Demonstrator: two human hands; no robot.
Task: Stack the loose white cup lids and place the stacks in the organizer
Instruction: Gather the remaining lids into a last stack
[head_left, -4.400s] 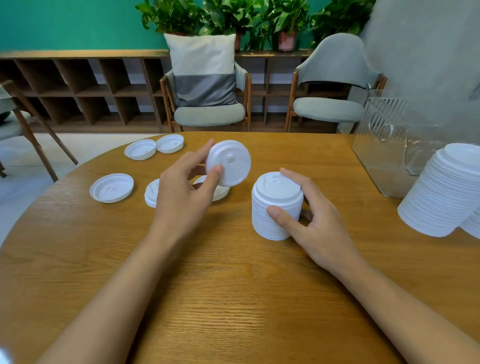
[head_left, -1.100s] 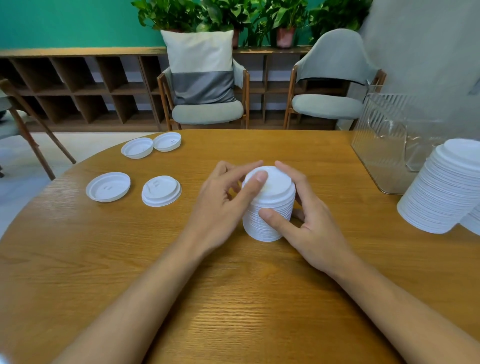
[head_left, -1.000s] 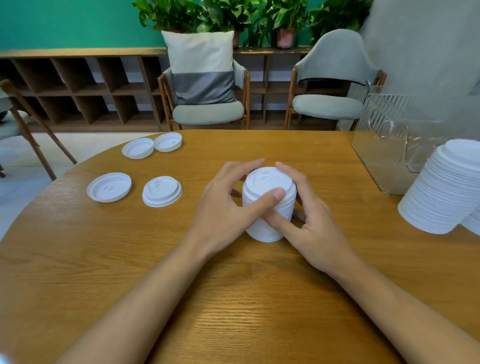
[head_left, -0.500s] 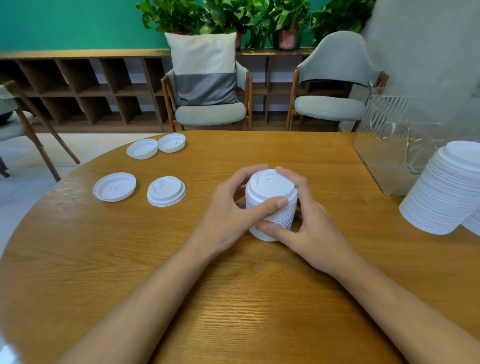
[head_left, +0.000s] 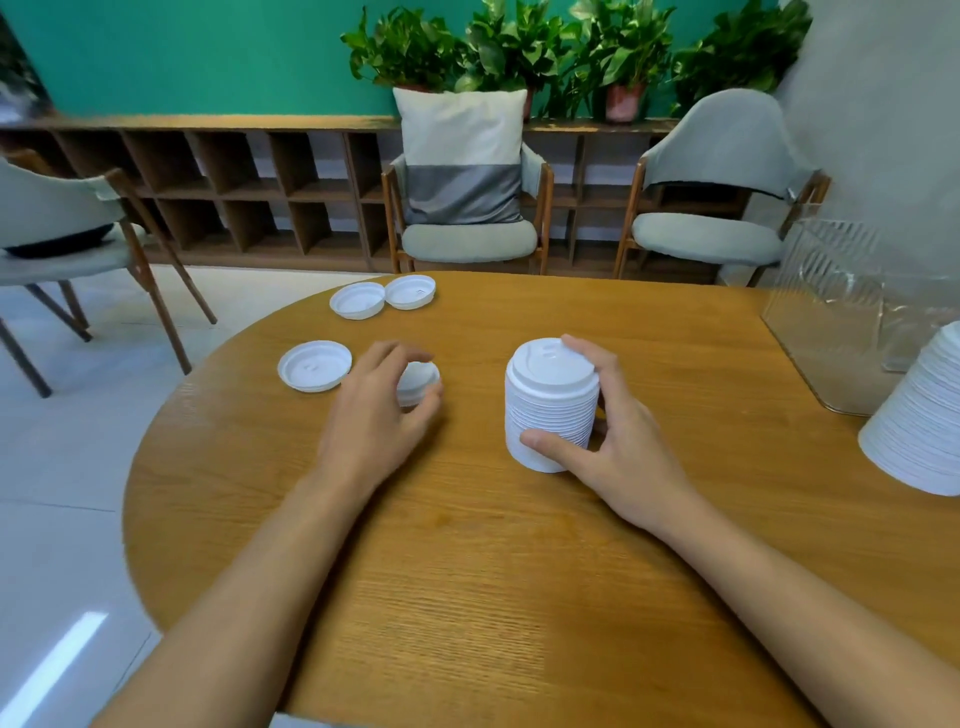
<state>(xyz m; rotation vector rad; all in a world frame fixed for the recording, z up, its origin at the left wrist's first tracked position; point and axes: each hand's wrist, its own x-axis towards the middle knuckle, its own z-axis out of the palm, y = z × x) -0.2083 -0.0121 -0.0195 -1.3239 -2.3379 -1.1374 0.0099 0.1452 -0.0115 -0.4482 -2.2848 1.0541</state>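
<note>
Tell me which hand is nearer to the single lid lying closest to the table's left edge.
Left. The left hand sits just right of the single lid, curled round a neighbouring lid; the right hand is farther right, gripping the lid stack.

The round wooden surface before me meets pale floor at 9 o'clock. At 12 an armchair holds a white-and-grey cushion. A grey chair stands at 1, another chair at 10. Behind them are cubby shelves, potted plants and a teal wall.
</note>
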